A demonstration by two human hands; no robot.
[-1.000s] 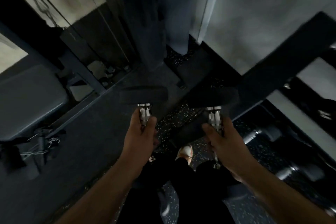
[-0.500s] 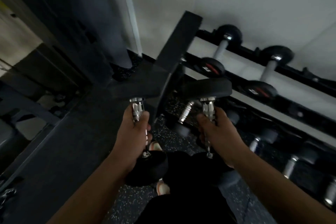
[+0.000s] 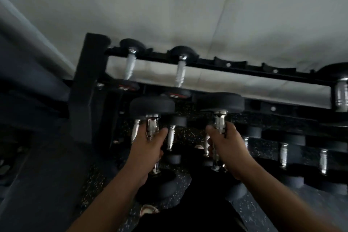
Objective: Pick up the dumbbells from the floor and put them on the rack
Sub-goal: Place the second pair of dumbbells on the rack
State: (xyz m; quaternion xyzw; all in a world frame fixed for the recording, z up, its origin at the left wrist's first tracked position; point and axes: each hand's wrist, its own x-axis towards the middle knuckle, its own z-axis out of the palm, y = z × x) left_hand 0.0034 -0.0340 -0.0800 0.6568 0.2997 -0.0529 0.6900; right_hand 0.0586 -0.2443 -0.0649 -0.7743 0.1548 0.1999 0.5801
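Dim and blurred throughout, with much lost in shadow. Hard to make out: the lower tier of the rack [image 3: 244, 73], where chrome handles and dark heads of stored weights [image 3: 283, 154] merge into the black frame; cut off at the right edge, one larger weight [image 3: 340, 94] on the top rail. Hidden under the palms: the middle of each held handle. Left hand [image 3: 146, 149] wrapped tight around the chrome grip of the left dumbbell [image 3: 152, 106], fingers closed on it, thumb across the front, far head up toward the rack and near head low beside the wrist. Right hand [image 3: 227, 145] clamped the same way on the right dumbbell [image 3: 220, 102], its far head level with the other, its near head largely blocked by the forearm. Both carried in the air just in front of the rack, touching neither rail nor floor. On the top rail, two smaller dumbbells [image 3: 180, 73] side by side at the left, with empty cradles further along to the right. Thick black upright post [image 3: 88, 81] at the rack's left end. Pale wall [image 3: 188, 5] behind. Speckled rubber floor [image 3: 98, 181] below, with the toe of a shoe [image 3: 147, 210] showing between the arms.
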